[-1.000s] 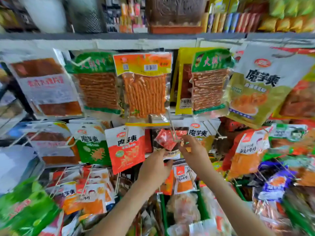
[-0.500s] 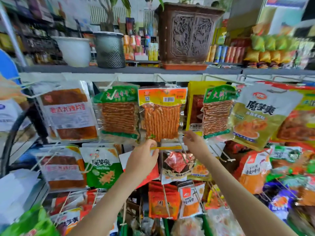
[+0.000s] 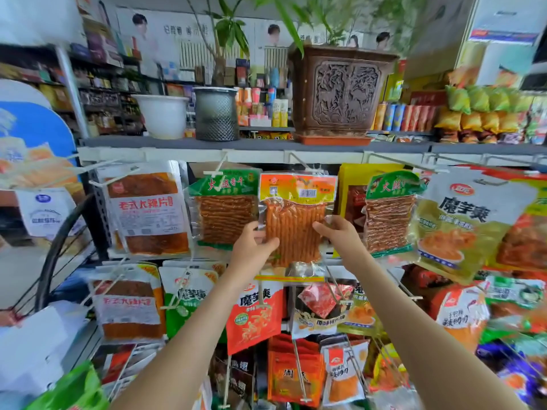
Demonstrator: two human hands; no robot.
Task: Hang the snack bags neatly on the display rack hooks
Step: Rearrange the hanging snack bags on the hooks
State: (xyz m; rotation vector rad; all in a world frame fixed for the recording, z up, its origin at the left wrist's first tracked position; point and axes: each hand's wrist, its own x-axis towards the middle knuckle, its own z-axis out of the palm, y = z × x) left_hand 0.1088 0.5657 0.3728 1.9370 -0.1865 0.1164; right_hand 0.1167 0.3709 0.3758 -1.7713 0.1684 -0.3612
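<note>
**Operator:** State the position of the orange snack bag.

**Technician:** Top row of the display rack, between the left green bag and the right green bag. Its header sits just under a wire hook. Whether the hang hole is seated on the hook cannot be determined.

**Operator:** Fingers?

**Technician:** The left hand grips the bag's left edge, thumb across the front. The right hand pinches the right edge. Both are grasping the bag.

**Operator:** Failure modes?

**Technician:** Letting go before the hole is seated would likely drop the bag onto the lower rows. Uneven pull from one side may leave it tilted or tear the header. Sideways drift may snag and dislodge a neighbouring bag.
</note>
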